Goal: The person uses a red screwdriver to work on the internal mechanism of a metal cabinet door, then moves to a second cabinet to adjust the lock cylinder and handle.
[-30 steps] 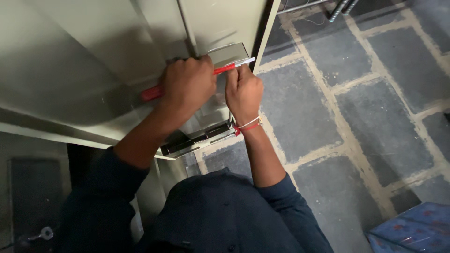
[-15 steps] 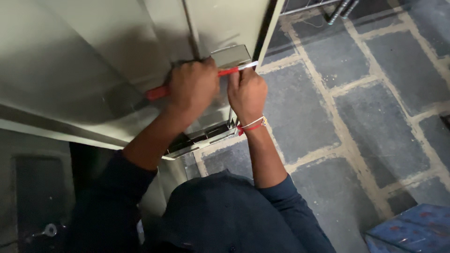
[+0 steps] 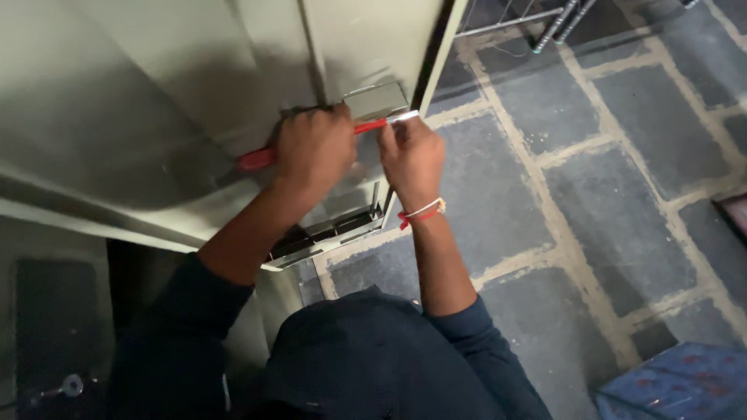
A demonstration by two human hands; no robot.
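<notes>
The left hand [image 3: 315, 148] is closed tight in a fist around a tool with a red handle [image 3: 257, 159]. The red end sticks out past the hand to the left. The tool runs on under the fist and comes out on the other side, where a bit of red shows and then a shiny metal tip [image 3: 402, 117].

The right hand [image 3: 412, 155] sits just beside the left one. Its fingers are curled, and they touch the tool near the metal tip. You cannot tell how hard it grips, because the fingers hide that part. A red and white string band [image 3: 422, 211] goes around the right wrist.

Both hands press against a pale green metal cabinet [image 3: 156, 93]. The metal tip points at a small metal block [image 3: 377, 101] on the cabinet's edge. Below the hands there is a metal rail [image 3: 327, 237] along the bottom of the cabinet.

Both arms wear dark blue sleeves [image 3: 482, 350].

The floor [image 3: 607, 179] is made of grey stone tiles with light lines between them. A blue crate [image 3: 677, 385] stands in the bottom right corner. Thin metal legs [image 3: 556, 23] show at the top.
</notes>
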